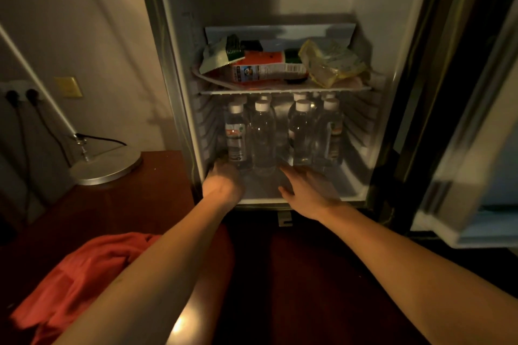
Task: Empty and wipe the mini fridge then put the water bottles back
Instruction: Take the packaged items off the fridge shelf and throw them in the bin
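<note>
**Mini fridge still fully loaded; emptying at its very start**

Progress: The mini fridge [361, 36] stands with its door [476, 148] swung open to the right. Judged from the contents, nothing has yet been removed and no wiping has begun; emptying, wiping and restocking all remain.

Contents, lower compartment: the water bottles [283, 131] stand upright on the fridge floor in rows, white caps up. Four show in front, with more caps visible behind them; the full count cannot be told.

Contents, upper shelf [286, 89]: a crumpled green-and-white packet [217, 57] at left, an orange-labelled package [266, 68] lying flat in the middle, a yellowish plastic bag [332, 66] at right.

Hands: the left hand [224, 180] is at the base of the front-left bottle, fingers bent toward it; blur hides whether the grip has closed on it, so I cannot tell. The right hand [308, 186] reaches in with fingers spread apart, holding nothing, near the front bottles.

Surroundings: a red cloth [84, 274] lies at lower left, likely for wiping. A lamp base [109, 166] sits on the wooden tabletop [157, 176] left of the fridge.
</note>
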### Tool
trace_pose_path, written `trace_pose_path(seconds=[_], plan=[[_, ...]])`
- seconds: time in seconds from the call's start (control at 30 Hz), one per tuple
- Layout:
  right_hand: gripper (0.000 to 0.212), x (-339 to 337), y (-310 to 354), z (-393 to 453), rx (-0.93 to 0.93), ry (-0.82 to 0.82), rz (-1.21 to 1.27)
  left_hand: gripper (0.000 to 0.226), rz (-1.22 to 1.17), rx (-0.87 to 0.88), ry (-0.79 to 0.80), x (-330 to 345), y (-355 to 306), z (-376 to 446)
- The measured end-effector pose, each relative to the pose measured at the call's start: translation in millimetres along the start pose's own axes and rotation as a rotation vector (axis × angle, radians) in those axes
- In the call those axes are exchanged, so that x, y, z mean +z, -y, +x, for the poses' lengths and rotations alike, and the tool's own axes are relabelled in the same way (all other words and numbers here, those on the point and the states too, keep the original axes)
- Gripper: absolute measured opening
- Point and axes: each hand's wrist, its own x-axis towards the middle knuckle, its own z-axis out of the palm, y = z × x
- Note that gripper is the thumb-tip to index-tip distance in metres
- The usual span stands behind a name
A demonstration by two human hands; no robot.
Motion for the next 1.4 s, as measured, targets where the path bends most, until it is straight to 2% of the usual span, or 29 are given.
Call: trace_pose_path(seconds=[0.13, 0.33, 0.67, 1.03, 1.27, 1.4], plan=[[0.054, -6.4, 1.0, -8.1, 0.024, 0.012, -0.014, 0.035, 0.118, 0.034, 0.047, -3.8, 2.4, -20.5], [0.055, -11.2, 5.6, -15.2, 0.045, 0.035, -0.032, 0.048, 0.103, 0.036, 0.008, -10.4, 0.6, -28.3], [0.052, -10.8, 9.3, -9.2, 0.039, 0.062, -0.025, 0.044, 0.056, 0.044, -0.042, -6.4, -3.0, -24.4], [0.058, -32.0, 10.9, -32.6, 0.066, 0.053, -0.008, 0.044, 0.145, 0.190, -0.124, -25.5, -3.0, -70.7], [0.056, -74.7, 6.7, -59.2, 0.087, -0.039, -0.061, 0.029, 0.180, 0.385, -0.255, -45.4, -26.5, -96.2], [0.054, -98.8, -0.9, -67.7, 0.093, -0.116, -0.087, 0.019, 0.189, 0.450, -0.277, -55.8, -50.9, -101.5]])
